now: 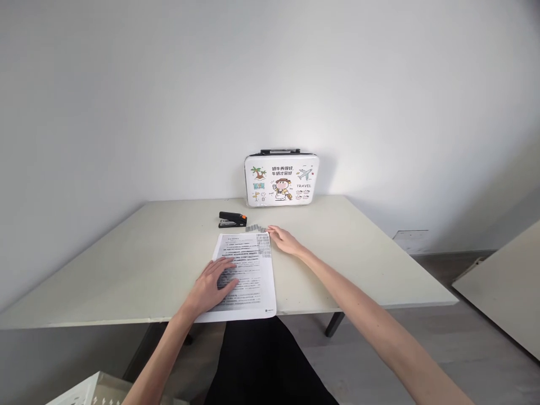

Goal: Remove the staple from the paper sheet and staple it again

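A printed sheet of paper lies at the table's front edge, its near side slightly over the edge. My left hand rests flat on its left part, fingers spread. At the far right corner of the paper is my right hand, its fingers drawn together; whether they pinch the corner or something small is hard to see. Strips of grey staples lie just beyond the paper, close to my right fingertips. A pattern of small grey blocks covers the sheet's upper right. Behind the paper, left of the staples, lies a black stapler with an orange part.
A white case with cartoon prints and a black handle stands upright at the back against the wall. The pale table reaches to both sides. Below its front left stands a white box; a white panel is at the right.
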The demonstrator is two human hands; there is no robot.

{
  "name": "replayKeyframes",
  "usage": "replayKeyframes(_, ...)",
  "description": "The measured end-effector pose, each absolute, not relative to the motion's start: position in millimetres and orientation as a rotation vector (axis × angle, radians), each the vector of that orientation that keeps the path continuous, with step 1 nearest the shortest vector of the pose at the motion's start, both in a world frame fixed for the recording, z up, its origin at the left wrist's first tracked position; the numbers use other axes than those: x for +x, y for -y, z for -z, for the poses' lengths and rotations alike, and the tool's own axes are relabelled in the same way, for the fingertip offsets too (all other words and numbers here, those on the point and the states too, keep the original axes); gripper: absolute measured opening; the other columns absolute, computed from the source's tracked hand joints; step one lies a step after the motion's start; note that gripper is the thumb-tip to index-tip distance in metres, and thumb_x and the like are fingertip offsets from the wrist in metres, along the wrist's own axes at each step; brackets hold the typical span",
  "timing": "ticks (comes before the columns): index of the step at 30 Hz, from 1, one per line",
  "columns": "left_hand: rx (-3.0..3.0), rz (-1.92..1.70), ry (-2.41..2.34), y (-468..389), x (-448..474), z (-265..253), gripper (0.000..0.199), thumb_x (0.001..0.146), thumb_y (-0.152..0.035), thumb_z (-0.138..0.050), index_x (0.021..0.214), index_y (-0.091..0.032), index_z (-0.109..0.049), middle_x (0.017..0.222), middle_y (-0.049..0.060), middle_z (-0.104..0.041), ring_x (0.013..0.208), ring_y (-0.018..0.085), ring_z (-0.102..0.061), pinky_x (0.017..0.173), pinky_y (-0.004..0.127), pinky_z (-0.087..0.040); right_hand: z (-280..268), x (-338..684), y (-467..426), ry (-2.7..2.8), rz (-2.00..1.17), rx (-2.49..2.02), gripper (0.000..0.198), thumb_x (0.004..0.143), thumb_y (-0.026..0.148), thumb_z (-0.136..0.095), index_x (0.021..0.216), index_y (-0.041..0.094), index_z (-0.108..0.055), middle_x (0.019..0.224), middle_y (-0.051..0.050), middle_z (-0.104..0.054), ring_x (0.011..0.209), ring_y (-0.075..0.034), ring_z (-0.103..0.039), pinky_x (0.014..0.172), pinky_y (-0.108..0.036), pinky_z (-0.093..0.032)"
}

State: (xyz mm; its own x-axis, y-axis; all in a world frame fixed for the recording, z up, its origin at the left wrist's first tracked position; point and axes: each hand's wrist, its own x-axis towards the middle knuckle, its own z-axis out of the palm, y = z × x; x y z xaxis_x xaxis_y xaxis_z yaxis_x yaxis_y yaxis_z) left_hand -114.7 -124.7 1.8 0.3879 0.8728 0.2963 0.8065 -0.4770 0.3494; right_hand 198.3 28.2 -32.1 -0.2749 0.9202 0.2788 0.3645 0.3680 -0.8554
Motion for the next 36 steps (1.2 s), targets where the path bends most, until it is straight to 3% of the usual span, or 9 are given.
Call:
replayKeyframes(7,2.510,-0.622,-1.549,123.6,-116.3,0.2,0.053,0.102,-0.068,-0.049,0.137,-0.030,-0.062,0.158,0.003,-0.055,0.152,0.028,-0.045,0.132,0.054,-0.025,31.5,223.5,8.5,1.783,-0.842,-1.169,0.041,0.106,0.040,-0.044,0.143,0.030,-0.056,0.146,-0.007,-0.067,0.138,-0.024,-0.060,0.116,-0.046,-0.045)
replayKeyframes(19,2.549,-0.598,-1.557,116.8,-113.1,-1.6,0.054,0.103,-0.067,-0.046,0.139,-0.030,-0.062,0.159,0.002,-0.055,0.153,0.028,-0.043,0.131,0.054,-0.025,19.1,304.8,154.1,1.760,-0.970,-1.199,0.040,0.099,0.053,-0.061,0.136,0.041,-0.068,0.150,-0.002,-0.063,0.139,-0.032,-0.058,0.103,-0.047,-0.056)
replayKeyframes(24,2.572,-0.606,-1.578,116.8,-113.2,0.7,0.053,0.104,-0.063,-0.045,0.142,-0.030,-0.061,0.160,0.002,-0.054,0.153,0.028,-0.043,0.131,0.053,-0.026,24.3,312.6,158.9,1.637,-0.993,-1.214,0.045,0.101,0.058,-0.057,0.140,0.037,-0.061,0.145,-0.007,-0.067,0.142,-0.030,-0.057,0.117,-0.051,-0.046)
replayKeyframes(28,2.565,-0.602,-1.573,117.2,-112.9,0.3,0.053,0.105,-0.061,-0.043,0.144,-0.029,-0.060,0.160,0.003,-0.054,0.153,0.028,-0.043,0.130,0.053,-0.027,31.5,312.0,152.2,1.461,-1.013,-1.185,0.053,0.101,0.060,-0.057,0.147,0.034,-0.050,0.142,-0.010,-0.069,0.136,-0.028,-0.062,0.119,-0.052,-0.045)
replayKeyframes(32,2.562,-0.637,-1.557,117.3,-112.1,-0.8,0.052,0.106,-0.061,-0.043,0.143,-0.030,-0.061,0.159,0.003,-0.055,0.153,0.028,-0.044,0.130,0.053,-0.026,36.8,312.2,148.7,1.265,-0.979,-1.142,0.058,0.098,0.064,-0.058,0.145,0.030,-0.048,0.132,-0.012,-0.073,0.122,-0.028,-0.070,0.108,-0.050,-0.054)
replayKeyframes(36,2.553,-0.622,-1.565,117.0,-111.8,-1.0,0.052,0.106,-0.060,-0.042,0.143,-0.029,-0.061,0.159,0.004,-0.055,0.152,0.028,-0.044,0.131,0.054,-0.026,36.0,311.7,148.6,1.292,-0.936,-1.187,0.049,0.096,0.067,-0.059,0.127,0.029,-0.061,0.123,-0.012,-0.075,0.110,-0.029,-0.072,0.091,-0.044,-0.061)
